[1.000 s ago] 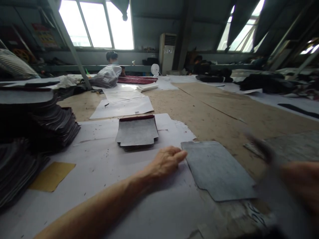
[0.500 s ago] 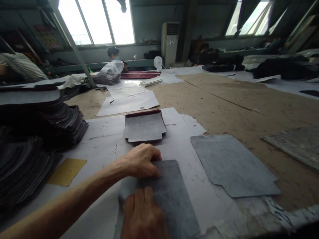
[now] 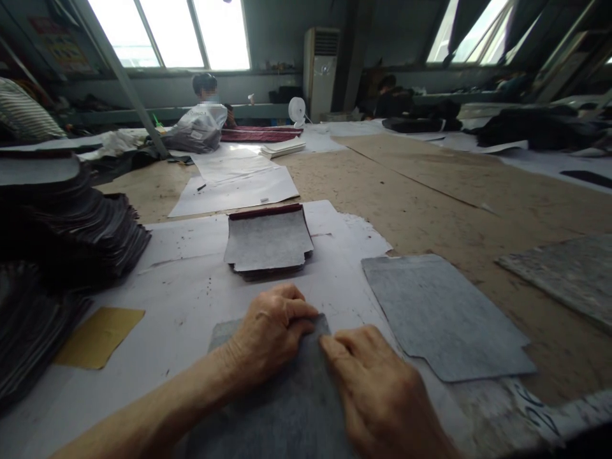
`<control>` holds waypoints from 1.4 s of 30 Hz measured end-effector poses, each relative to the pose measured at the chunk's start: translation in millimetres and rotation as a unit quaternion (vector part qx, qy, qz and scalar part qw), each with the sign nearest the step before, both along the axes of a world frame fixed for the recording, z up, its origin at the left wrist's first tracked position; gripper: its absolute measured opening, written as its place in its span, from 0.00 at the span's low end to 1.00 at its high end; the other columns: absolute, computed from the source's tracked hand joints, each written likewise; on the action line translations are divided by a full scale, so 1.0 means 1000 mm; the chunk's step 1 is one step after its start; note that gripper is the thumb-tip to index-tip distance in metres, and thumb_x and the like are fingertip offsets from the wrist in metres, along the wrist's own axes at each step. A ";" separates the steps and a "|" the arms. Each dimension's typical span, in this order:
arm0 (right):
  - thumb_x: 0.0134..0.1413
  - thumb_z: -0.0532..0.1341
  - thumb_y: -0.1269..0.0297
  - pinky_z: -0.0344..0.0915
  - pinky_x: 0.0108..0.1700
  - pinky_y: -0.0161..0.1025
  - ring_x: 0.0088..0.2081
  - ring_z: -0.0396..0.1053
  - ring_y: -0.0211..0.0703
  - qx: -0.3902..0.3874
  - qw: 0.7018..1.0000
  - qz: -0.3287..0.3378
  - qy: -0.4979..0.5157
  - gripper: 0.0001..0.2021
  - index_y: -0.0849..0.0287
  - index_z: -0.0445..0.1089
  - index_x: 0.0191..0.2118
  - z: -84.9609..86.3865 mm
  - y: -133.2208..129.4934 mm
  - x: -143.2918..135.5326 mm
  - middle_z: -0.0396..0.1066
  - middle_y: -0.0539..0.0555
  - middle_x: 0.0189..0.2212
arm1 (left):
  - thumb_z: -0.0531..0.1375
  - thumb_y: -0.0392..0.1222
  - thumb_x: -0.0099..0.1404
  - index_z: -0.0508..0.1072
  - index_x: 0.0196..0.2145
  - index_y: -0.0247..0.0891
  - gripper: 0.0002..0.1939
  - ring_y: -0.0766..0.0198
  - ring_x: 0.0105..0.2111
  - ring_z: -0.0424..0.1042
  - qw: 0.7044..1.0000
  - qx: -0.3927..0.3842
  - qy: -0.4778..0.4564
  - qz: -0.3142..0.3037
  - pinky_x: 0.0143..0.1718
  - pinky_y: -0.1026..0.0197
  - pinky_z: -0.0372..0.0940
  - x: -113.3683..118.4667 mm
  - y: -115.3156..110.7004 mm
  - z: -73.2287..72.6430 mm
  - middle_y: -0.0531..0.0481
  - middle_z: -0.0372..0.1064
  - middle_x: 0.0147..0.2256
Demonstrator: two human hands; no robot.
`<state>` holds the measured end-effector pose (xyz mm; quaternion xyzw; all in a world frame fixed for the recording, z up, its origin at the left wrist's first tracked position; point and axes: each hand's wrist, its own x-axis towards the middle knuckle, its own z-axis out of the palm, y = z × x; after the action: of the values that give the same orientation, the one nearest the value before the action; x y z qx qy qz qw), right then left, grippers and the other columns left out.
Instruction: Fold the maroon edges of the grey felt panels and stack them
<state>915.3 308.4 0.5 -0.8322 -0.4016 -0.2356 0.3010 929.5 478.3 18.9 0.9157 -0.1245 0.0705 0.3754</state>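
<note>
A grey fabric piece (image 3: 287, 414) lies on white paper in front of me, its lower end cut off by the picture. My left hand (image 3: 275, 328) reaches across it, thumb and forefinger pinched at the far right corner. Close beside, my right hand (image 3: 382, 389) has its fingers closed on the piece's right edge. The undersides of both hands' fingers are hidden. Beyond them sits a small stack of notched grey pieces (image 3: 270, 239) with a dark red strip along its far edge. Another notched grey piece (image 3: 444, 315) lies flat to the right.
Tall stacks of dark cut pieces (image 3: 90, 229) stand at the left, near a yellow card (image 3: 102, 336). White sheets (image 3: 239, 191) lie farther back. A rough grey slab (image 3: 564, 274) is at the right. A person (image 3: 203, 108) sits across the table near a white fan (image 3: 297, 111).
My right hand has moved right and up from the middle of the piece to its right edge. My left hand has shifted to the far right corner. The view has turned slightly.
</note>
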 end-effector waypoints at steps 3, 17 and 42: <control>0.48 0.47 0.81 0.65 0.32 0.39 0.33 0.61 0.45 -0.075 0.996 -0.031 -0.041 0.19 0.67 0.69 0.42 0.007 -0.017 0.016 0.66 0.57 0.28 | 0.55 0.30 0.60 0.76 0.33 0.39 0.10 0.65 0.30 0.65 0.997 0.024 -0.074 -0.029 0.33 0.61 0.63 -0.005 0.000 -0.005 0.50 0.67 0.30; 0.51 0.44 0.81 0.66 0.29 0.45 0.32 0.62 0.49 -0.099 0.990 -0.021 -0.097 0.20 0.71 0.70 0.42 0.002 -0.014 0.018 0.67 0.60 0.28 | 0.44 0.31 0.67 0.69 0.40 0.28 0.14 0.60 0.31 0.58 0.942 0.219 -0.229 -0.113 0.32 0.53 0.64 -0.015 -0.003 -0.008 0.44 0.62 0.31; 0.56 0.42 0.80 0.65 0.33 0.43 0.35 0.64 0.47 -0.205 0.968 -0.001 -0.144 0.20 0.70 0.70 0.42 0.007 -0.009 0.021 0.69 0.59 0.35 | 0.48 0.28 0.66 0.66 0.46 0.29 0.14 0.61 0.35 0.62 0.935 0.196 -0.264 -0.129 0.35 0.58 0.63 -0.021 0.043 -0.009 0.43 0.64 0.36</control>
<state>936.6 299.1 7.6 -0.8340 -0.4794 -0.2657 0.0632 908.2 521.0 10.1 0.8955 -0.3479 0.2349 0.1480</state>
